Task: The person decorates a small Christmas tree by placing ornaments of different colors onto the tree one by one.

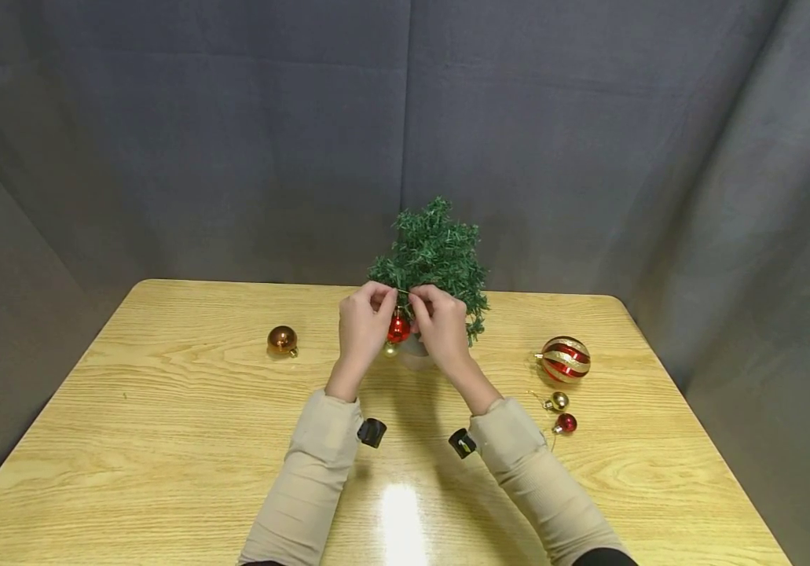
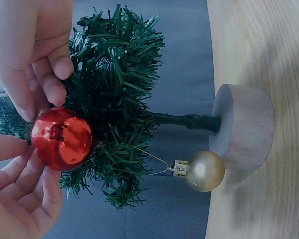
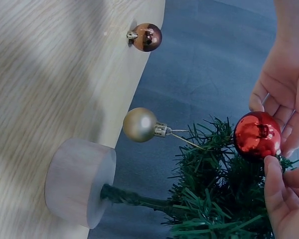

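Note:
A shiny red Christmas ball (image 1: pixel 398 328) hangs in front of a small green artificial tree (image 1: pixel 440 248), between my two hands. My left hand (image 1: pixel 364 318) pinches one side of its thin gold string, and my right hand (image 1: pixel 443 322) pinches the other side, with the string stretched between the fingertips. In the left wrist view the red ball (image 2: pixel 62 138) overlaps the branches, and fingers of both hands surround its top. Below it a matte gold ball (image 2: pixel 205 171) dangles from a branch by its string loop, beside the tree's round wooden base (image 2: pixel 249 127).
On the wooden table (image 1: pixel 185 440), a brown ball (image 1: pixel 282 340) lies to the left. At the right are a large red-and-gold striped ball (image 1: pixel 565 359), a small gold ball (image 1: pixel 558 402) and a small dark red ball (image 1: pixel 566 423). A grey curtain (image 1: pixel 270 157) stands behind.

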`<state>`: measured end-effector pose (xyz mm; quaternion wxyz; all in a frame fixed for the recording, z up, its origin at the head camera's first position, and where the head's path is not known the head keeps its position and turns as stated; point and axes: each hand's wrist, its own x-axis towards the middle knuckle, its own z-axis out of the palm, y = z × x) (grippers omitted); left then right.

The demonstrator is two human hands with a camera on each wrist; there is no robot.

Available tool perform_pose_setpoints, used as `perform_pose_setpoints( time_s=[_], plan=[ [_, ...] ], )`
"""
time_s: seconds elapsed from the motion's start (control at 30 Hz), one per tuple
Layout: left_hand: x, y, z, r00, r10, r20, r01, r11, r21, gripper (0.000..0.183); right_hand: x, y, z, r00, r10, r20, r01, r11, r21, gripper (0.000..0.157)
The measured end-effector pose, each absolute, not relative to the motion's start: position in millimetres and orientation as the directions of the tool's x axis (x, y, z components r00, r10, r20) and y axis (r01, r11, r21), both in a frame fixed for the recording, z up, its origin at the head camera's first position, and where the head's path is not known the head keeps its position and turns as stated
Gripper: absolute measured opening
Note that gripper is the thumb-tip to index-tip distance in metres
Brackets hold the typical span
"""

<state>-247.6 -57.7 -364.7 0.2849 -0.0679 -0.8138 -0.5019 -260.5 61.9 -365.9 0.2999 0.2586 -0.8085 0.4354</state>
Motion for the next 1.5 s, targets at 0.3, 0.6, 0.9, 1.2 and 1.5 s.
perform_pose_setpoints(
  time_s=[0.3, 0.6, 0.9, 1.2, 1.5],
  plan=[
    [-252.7, -57.5, -365.0, -0.824, -0.184, 0.536, 0.416, 0.446, 0.793, 0.016, -261.2, 61.2, -363.0, -0.698, -0.171, 0.695, -0.652, 0.552, -0.519, 0.012],
    [-250.2, -53.6, -362.6, -0.868, -0.124, 0.481, 0.402, 0.393, 0.827, 0.019, -260.5, 64.7, -360.9, -0.680, -0.185, 0.710, -0.645, 0.611, -0.459, 0.011],
    [-250.4, -56.4, -366.8, -0.883, -0.154, 0.443, 0.324, 0.484, 0.813, 0.019, -259.6, 64.8, -362.3, -0.673, -0.184, 0.716, -0.604, 0.696, -0.389, 0.010],
    [-248.2, -57.4, -369.9, -0.875, -0.166, 0.455, 0.326, 0.493, 0.807, 0.017, -258.0, 65.0, -361.3, -0.658, -0.212, 0.723, -0.604, 0.721, -0.338, 0.008],
    [-242.2, -56.5, -371.7, -0.888, -0.166, 0.428, 0.308, 0.477, 0.823, 0.021, -255.8, 65.9, -361.7, -0.656, -0.243, 0.714, -0.611, 0.727, -0.314, 0.009]
  ],
)
